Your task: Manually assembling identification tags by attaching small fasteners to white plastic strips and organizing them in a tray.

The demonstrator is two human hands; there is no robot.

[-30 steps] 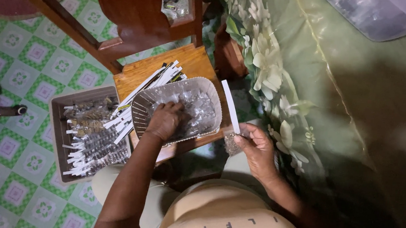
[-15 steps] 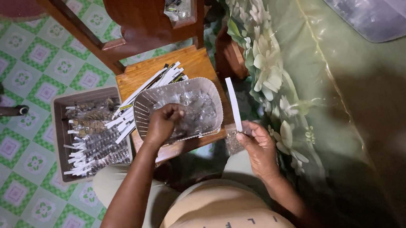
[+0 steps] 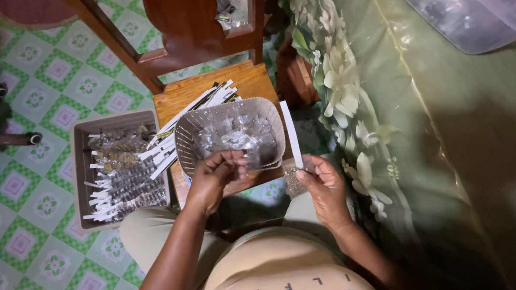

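While dim, right hand (image 3: pixel 326 189) pinches a seemingly seed-filled clear packet (image 3: pixel 294 179).

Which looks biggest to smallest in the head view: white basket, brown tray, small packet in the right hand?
1. brown tray and white basket: look about alike; the basket sits higher, nearer the camera, so unranked.
2. small packet, pinched by the right hand: clearly smallest.
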